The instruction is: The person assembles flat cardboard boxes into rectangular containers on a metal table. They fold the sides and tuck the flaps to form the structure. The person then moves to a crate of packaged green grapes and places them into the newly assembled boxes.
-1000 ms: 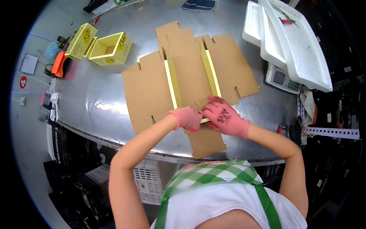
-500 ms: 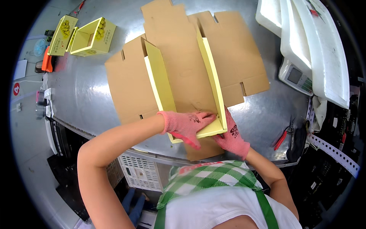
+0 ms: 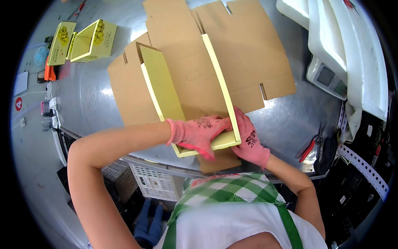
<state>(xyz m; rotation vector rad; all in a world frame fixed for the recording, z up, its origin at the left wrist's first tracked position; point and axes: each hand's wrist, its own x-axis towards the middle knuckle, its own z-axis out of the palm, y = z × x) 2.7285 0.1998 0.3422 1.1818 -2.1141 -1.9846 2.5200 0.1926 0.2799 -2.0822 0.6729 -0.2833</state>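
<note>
A part-folded cardboard box [image 3: 172, 93] lies before me, brown inside, with pale yellow side walls and a yellow near end standing up. My left hand [image 3: 198, 132], in a pink knitted glove, reaches over the near end. Its fingers bend into the near right corner, and the thumb hangs over the outer face. Outside that same corner my right hand [image 3: 251, 141], gloved alike, presses against the right wall, its fingertips partly hidden. Both hands grip the box. Wide brown flaps [image 3: 253, 54] spread flat to either side and beyond.
Two yellow boxes printed with grapes [image 3: 94, 41] [image 3: 62, 41] stand at the far left of the metal table [image 3: 85, 99]. On the right are white foam trays [image 3: 327, 45], a scale [image 3: 327, 76] and red-handled snips [image 3: 313, 145]. A white crate [image 3: 155, 182] sits below the table edge.
The view has shifted slightly, and the box sits a little further left in it. My left fingers are more bent at the corner. Both hands stay on the box's near end.
</note>
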